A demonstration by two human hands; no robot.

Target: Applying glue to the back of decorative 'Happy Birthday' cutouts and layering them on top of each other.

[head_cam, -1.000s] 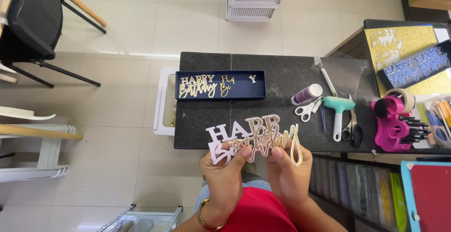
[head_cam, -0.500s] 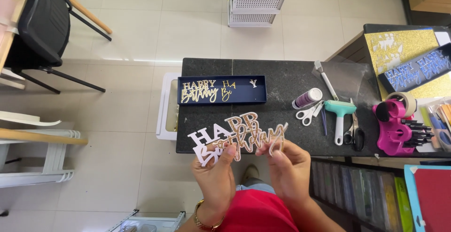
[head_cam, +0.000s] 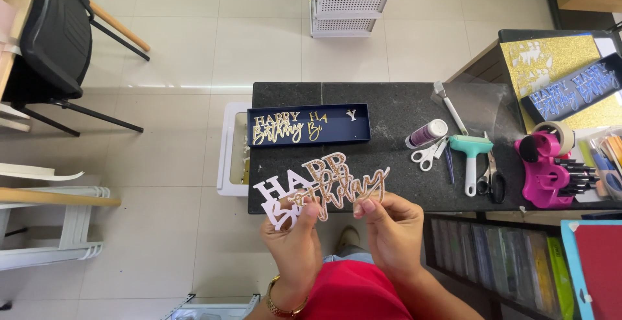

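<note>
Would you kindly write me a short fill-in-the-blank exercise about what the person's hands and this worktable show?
1. Both hands, left hand and right hand, hold cut-out ____ over the black table.
2. The long tray holding gold letters is dark ____.
3. The tape dispenser at the table's right end is ____.
4. The white-handled scissors lie beside a purple-and-white ____.

Missing words: letters; blue; pink; glue stick
</note>
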